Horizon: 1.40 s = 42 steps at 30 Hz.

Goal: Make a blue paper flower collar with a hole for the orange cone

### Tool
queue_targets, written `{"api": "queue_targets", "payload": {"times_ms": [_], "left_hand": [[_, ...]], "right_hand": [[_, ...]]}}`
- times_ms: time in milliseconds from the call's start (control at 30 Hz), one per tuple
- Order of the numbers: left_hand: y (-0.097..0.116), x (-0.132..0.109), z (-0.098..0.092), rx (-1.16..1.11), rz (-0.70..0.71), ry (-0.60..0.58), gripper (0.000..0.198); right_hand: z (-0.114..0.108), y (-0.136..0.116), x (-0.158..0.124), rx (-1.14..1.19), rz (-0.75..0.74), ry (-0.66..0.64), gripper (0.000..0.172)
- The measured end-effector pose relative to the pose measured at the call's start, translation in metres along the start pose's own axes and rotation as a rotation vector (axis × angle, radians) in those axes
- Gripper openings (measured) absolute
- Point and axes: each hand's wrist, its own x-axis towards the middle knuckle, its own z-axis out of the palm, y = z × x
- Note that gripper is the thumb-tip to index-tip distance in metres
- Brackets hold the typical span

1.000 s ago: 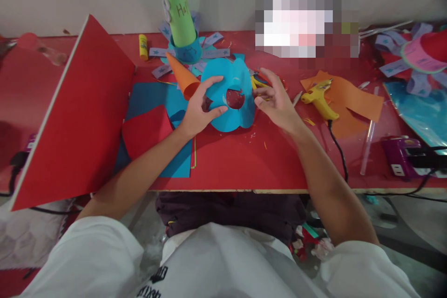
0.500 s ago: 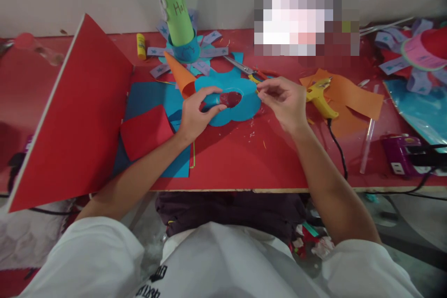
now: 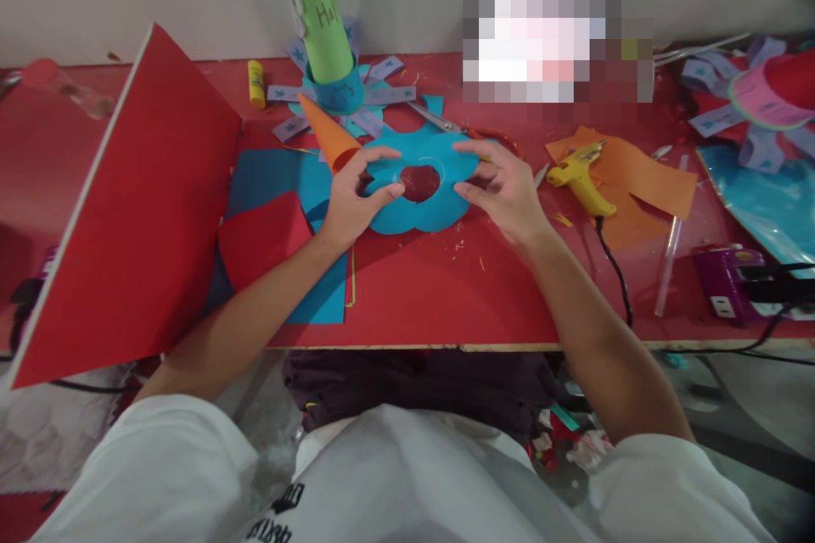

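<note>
A blue flower-shaped paper cutout (image 3: 417,218) with an oval hole in its middle lies in front of me, red showing through the hole. My left hand (image 3: 356,195) grips its left side, thumb on top close to the hole. On the opposite side, my right hand (image 3: 500,182) holds the edge between thumb and fingers. An orange paper cone (image 3: 328,133) rests just behind my left hand. Scissors with red handles (image 3: 446,120) lie behind the cutout, partly hidden by it and by my right hand.
A yellow glue gun (image 3: 582,178) lies on orange paper (image 3: 662,178) to the right, its cord running off the front. A green paper tube (image 3: 322,17) stands at the back. A red board (image 3: 146,221) leans up at left, beside blue sheets (image 3: 255,174) and red paper (image 3: 267,242).
My right hand has moved down and left onto the cutout's right edge. The cutout now lies flatter, its hole fully in view, and the left hand's hold has shifted slightly.
</note>
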Motion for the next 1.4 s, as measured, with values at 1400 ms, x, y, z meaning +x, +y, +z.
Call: {"api": "queue_targets", "payload": {"times_ms": [1400], "left_hand": [[0.031,-0.008,-0.004,0.229,0.329,0.34,0.018]], "right_hand": [[0.018,-0.033,-0.014,0.054,0.244,0.172,0.071]]}}
